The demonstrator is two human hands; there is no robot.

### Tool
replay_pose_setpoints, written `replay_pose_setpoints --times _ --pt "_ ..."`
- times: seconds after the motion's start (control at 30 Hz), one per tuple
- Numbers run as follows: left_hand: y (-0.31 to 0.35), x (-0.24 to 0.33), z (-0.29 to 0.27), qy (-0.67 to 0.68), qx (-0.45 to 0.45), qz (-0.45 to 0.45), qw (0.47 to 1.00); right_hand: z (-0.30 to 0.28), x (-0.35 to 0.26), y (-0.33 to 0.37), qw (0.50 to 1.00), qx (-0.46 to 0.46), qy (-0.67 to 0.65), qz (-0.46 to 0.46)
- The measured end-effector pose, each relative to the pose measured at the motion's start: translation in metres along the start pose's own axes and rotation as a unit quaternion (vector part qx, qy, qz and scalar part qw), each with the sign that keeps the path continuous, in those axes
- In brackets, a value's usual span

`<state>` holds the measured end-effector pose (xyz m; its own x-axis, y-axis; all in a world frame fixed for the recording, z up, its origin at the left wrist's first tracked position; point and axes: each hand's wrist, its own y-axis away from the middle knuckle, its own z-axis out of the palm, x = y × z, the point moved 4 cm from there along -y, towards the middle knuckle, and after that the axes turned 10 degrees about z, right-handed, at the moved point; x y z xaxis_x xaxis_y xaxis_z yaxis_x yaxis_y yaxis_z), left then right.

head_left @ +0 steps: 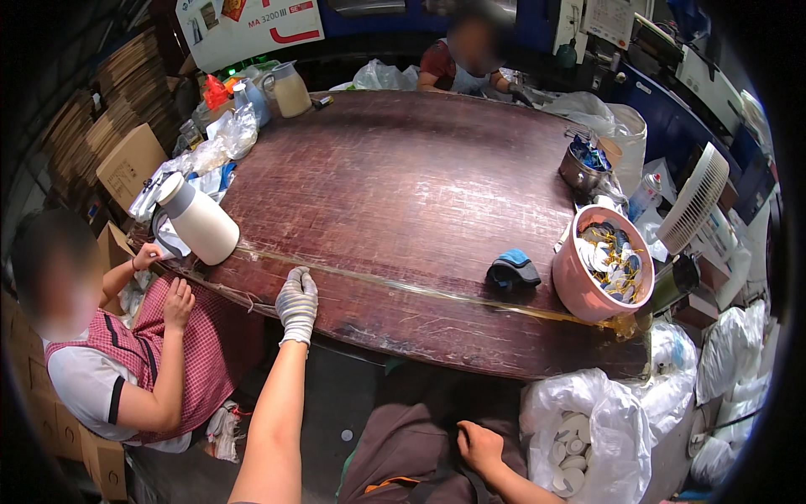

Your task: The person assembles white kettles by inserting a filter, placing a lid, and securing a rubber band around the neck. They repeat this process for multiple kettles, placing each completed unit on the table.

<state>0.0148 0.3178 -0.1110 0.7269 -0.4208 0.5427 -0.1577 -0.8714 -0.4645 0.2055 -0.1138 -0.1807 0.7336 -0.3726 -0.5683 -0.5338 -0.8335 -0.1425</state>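
My left hand (pixel 297 307), in a white striped glove, rests at the near edge of the dark red wooden table (pixel 378 202). Its fingers are drawn together, and whatever they may hold is hidden. My right hand (pixel 480 447) is bare and lies on my lap with fingers curled in; nothing shows in it. Beside my right arm stands an open clear plastic bag (pixel 604 420) with several white discs (pixel 573 445). On the table's right side are a blue and grey cap-like item (pixel 514 269) and a pink bucket (pixel 578 273) of discs with yellow strings.
A cream thermos jug (pixel 201 223) stands at the table's left edge, near a seated person in a checked apron (pixel 159 336). Another person (pixel 470 63) sits across the far edge. A metal pot (pixel 581 176), a white fan (pixel 695 197) and a beige pitcher (pixel 290 91) stand around the table.
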Motion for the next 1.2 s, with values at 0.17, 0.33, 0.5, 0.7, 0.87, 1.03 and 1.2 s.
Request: replay_pose_setpoints --times 0.17,0.33,0.5,0.7,0.87,1.03,1.2 --pt "0.0 0.004 -0.002 -0.006 -0.015 -0.003 1.0 0.002 0.002 0.001 1.0 0.001 0.003 -0.006" --pt "0.0 0.0 0.0 -0.003 -0.022 0.0 1.0 0.002 0.0 0.0 1.0 -0.016 0.025 -0.003" --pt "0.0 -0.003 0.001 -0.002 -0.01 0.009 1.0 0.004 0.001 0.001 1.0 -0.004 0.022 -0.012" --pt "0.0 0.005 -0.003 -0.019 -0.018 0.002 1.0 0.006 0.003 0.002 1.0 -0.014 0.021 -0.002" --pt "0.0 0.005 -0.003 -0.017 -0.02 0.006 1.0 0.006 0.002 0.002 0.999 -0.028 0.024 0.005" --pt "0.0 0.003 -0.002 -0.009 -0.017 0.002 1.0 0.006 0.001 0.001 0.999 -0.007 0.028 -0.016" --pt "0.0 0.004 -0.003 -0.01 -0.023 -0.006 1.0 0.006 0.001 0.001 0.999 -0.01 0.026 -0.015"
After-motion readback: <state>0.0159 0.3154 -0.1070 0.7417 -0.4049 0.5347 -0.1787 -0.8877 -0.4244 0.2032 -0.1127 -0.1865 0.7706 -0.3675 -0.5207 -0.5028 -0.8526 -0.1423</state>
